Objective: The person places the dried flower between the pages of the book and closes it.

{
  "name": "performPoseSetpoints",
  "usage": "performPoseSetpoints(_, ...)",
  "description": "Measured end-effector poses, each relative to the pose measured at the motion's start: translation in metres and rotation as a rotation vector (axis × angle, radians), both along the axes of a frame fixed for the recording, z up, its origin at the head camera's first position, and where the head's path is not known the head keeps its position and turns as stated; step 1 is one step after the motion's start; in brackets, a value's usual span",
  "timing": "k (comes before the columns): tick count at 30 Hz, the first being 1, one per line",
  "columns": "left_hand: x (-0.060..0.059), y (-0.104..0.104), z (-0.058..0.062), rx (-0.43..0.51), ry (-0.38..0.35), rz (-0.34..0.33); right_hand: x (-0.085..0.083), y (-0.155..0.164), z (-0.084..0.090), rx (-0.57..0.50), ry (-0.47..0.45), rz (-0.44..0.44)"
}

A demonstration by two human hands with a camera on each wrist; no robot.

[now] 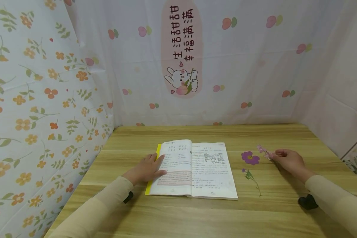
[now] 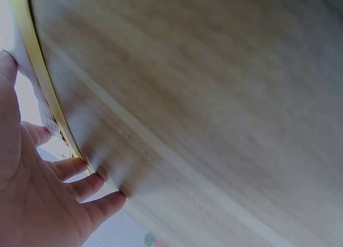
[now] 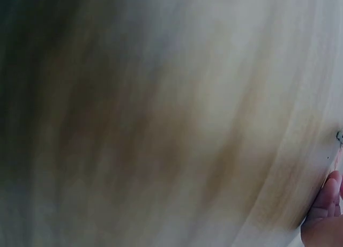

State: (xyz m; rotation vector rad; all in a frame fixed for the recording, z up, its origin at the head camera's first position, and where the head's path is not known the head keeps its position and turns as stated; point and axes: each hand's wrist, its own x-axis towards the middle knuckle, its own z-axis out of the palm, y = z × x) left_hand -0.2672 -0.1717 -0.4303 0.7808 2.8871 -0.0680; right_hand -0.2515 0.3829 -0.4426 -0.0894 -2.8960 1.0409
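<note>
Left hand: the left hand lay flat with straight fingers on the left page of the open book, pressing it down near the yellow cover edge; it gripped nothing.
Left wrist view: fingers met the yellow cover edge where it lay on the wood.
Right hand: the right hand rested on the surface well right of the book, its fingers curled and pinching a small pink flower sprig by one end.
Right wrist view: too blurred to add more than a fingertip over the wood.
Other flowers: a flat purple blossom lay between the book and the right hand; a thin stemmed purple flower lay just below it, near the book's right edge but apart from it.
Book: open and flat at mid-surface, printed text on both pages, a small drawing on the right page.
Surroundings: flower-patterned cloth hung at the left, and a pale cloth with a cartoon rabbit panel hung behind.
Handling advice: by my judgement the sprig looked fragile, so a light pinch low on the stem would suit, lifting it clear of the surface instead of dragging it, while the left palm held the pages flat so they could not spring up.
</note>
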Motion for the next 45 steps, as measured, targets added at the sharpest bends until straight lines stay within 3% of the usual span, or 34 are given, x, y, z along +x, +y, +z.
performPoseSetpoints(31, 0.001, 0.0007, 0.0005, 0.007, -0.002, 0.01, -0.0039, -0.002, -0.0019, 0.064, 0.065, -0.1)
performPoseSetpoints(45, 0.0013, 0.0007, 0.0002, 0.003, 0.008, 0.009, -0.0003, 0.0003, 0.0016, -0.005, 0.037, -0.09)
